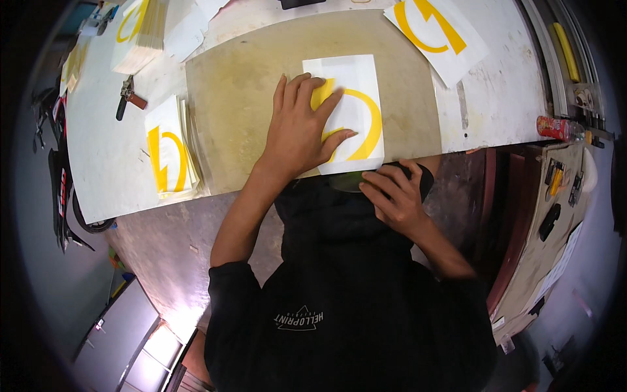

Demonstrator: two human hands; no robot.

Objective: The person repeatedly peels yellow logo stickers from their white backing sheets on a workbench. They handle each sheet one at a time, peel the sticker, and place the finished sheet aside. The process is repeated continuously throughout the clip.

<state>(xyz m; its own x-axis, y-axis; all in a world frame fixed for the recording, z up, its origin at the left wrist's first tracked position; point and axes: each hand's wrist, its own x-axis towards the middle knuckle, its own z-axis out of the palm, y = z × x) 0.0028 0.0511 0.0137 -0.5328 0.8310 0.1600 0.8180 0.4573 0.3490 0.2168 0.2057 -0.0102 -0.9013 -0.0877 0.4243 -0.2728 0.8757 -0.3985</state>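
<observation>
A white paper piece (359,72) with a yellow printed curve lies on the tan mat, its near end by the table edge. It looks like a flat paper bag or envelope. My left hand (297,121) rests over its left side with fingers spread, the thumb and fingertips touching the paper. At the near edge of the table, my right hand (395,196) has its fingers curled close to the paper's lower end. Beside those fingers is a dark, greenish rounded thing (346,182), partly hidden; whether the fingers grip it is hard to see.
At my left sits a pile of similar printed papers (171,153), with a taller stack (140,42) farther back. Another printed piece (441,39) lies at the far right. A small black-and-brown tool (129,98) and a red-labelled bottle (560,127) are on the table (98,157).
</observation>
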